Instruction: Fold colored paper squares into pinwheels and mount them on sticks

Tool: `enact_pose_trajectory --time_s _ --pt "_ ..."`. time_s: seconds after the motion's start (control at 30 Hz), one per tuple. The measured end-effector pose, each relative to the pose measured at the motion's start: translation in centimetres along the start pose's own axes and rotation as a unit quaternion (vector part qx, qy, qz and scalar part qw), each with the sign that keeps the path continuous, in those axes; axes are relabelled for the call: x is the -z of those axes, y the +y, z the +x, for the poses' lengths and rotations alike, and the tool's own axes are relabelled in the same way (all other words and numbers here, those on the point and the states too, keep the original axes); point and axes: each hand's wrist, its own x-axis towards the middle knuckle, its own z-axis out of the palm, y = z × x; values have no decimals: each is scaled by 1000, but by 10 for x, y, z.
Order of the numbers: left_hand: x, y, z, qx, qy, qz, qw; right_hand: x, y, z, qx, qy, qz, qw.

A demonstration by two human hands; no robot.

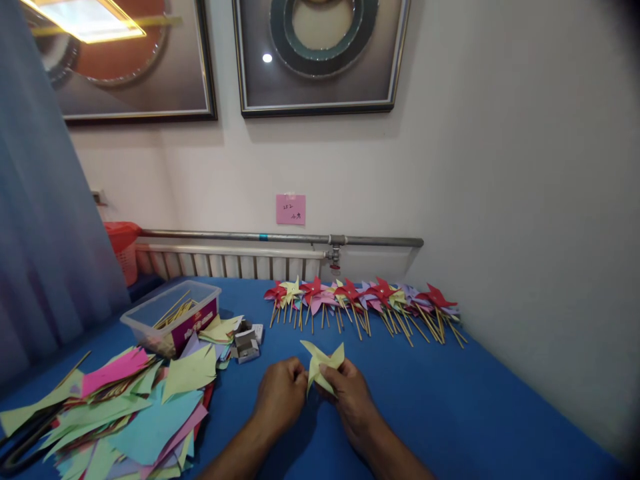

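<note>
A pale yellow paper pinwheel (320,367) is held in front of me above the blue cover. My right hand (350,393) pinches it, with the thumb pressed on its middle and the fingers behind. Just left of the pinwheel is my left hand (283,393), its fingers curled closed close to a blade. What those fingers grip, if anything, is hidden. No stick shows on this pinwheel. Beyond my hands, finished pinwheels (350,297) in red, yellow, pink and purple lie in a row with their wooden sticks toward me.
At left lies a heap of cut coloured paper (150,413) with black-handled scissors (30,433). Behind it stands a clear plastic box (150,303) holding thin sticks. Small open cardboard boxes (246,343) sit beside it. A metal pipe (225,237) runs along the wall.
</note>
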Motion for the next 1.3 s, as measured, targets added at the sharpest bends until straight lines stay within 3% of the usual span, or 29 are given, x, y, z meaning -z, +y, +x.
enact_pose_trajectory --time_s 1.3 --pt "5 8 -5 -7 2 19 1000 -4 -4 -3 10 -29 12 999"
